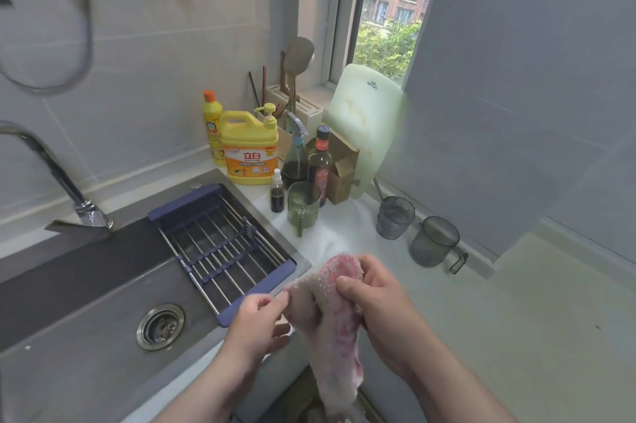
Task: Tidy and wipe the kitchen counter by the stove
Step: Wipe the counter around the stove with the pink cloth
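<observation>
Evidently the cloth [330, 319] is held up in front of the person, over the near edge of the desk [481, 319] and just beside the sink [86, 302], so that it can be opened out or refolded for wiping. The left grip [256, 314] pinches one edge, the right grip [375, 298] is clenched round the bunched top, and the tail hangs below the rim. It looks like a fluffy, pale towelling rag blotched with pink, limp and crumpled, while the detergent jug [249, 150] and green cup [303, 204] stand near the wall, probably leaving room to wipe.
</observation>
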`<state>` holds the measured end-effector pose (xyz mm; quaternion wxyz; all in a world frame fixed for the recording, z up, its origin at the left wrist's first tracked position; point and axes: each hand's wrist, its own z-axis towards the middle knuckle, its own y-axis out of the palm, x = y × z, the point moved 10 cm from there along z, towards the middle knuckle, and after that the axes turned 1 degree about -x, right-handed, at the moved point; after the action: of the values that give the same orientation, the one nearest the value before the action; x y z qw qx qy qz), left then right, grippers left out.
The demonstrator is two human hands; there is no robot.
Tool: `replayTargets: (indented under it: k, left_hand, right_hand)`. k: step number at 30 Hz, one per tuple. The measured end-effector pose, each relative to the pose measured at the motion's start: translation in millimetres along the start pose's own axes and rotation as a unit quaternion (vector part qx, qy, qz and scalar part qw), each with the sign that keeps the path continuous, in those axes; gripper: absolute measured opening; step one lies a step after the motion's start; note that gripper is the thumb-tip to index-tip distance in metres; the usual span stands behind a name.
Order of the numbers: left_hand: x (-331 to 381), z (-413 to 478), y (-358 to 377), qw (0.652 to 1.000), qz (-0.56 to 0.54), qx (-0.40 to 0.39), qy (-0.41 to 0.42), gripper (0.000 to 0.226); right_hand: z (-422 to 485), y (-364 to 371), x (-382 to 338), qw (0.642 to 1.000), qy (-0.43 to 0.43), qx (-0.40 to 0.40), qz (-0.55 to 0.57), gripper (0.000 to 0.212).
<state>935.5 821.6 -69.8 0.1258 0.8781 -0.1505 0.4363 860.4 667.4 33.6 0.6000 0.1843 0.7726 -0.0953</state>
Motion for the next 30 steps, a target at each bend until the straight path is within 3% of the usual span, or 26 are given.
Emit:
replayTargets:
  k: [2,4,6,9,11,13,17,20,23,26,30]
  left_hand:
    - [-16,-16,21,0.995,-0.013,-0.059,-0.075,0.045]
    - [-22,-34,43,0.989,-0.005,-0.120,-0.091,0.059]
    - [-16,-47,60,0.988,0.004,-0.151,-0.032,0.063]
    - [10,-71,78,0.974,0.022,-0.204,0.098,0.044]
    - [18,-85,87,0.968,0.027,-0.215,0.129,0.043]
    - [18,-97,97,0.969,0.010,-0.220,0.109,0.042]
    - [-10,-130,128,0.944,-0.059,-0.321,-0.048,0.038]
    - [-9,-156,146,0.921,-0.030,-0.386,-0.042,0.037]
    - [7,-162,146,0.936,-0.083,-0.341,0.007,0.046]
    - [26,-165,137,0.951,-0.150,-0.262,0.071,0.031]
    - [49,-192,148,0.947,-0.134,-0.245,0.156,0.016]
  right_hand:
    - [-12,-3,-10,0.999,-0.010,-0.008,0.045,0.027]
    - [-28,-7,-22,0.996,-0.025,-0.019,0.082,0.037]
    - [-44,-13,-31,0.994,-0.040,-0.028,0.097,0.046]
    - [-67,-26,-39,0.991,-0.053,-0.026,0.119,0.050]
    - [-83,-34,-42,0.989,-0.063,-0.024,0.131,0.048]
    - [-99,-42,-45,0.987,-0.073,-0.021,0.145,0.040]
    - [-128,-58,-51,0.984,-0.089,-0.009,0.153,0.039]
    - [-149,-71,-51,0.984,-0.093,0.003,0.152,0.040]
    - [-169,-88,-50,0.983,-0.101,0.033,0.149,0.042]
    - [-187,-105,-48,0.984,-0.109,0.066,0.126,0.047]
    - [-207,-122,-34,0.990,-0.090,0.096,0.045,0.043]
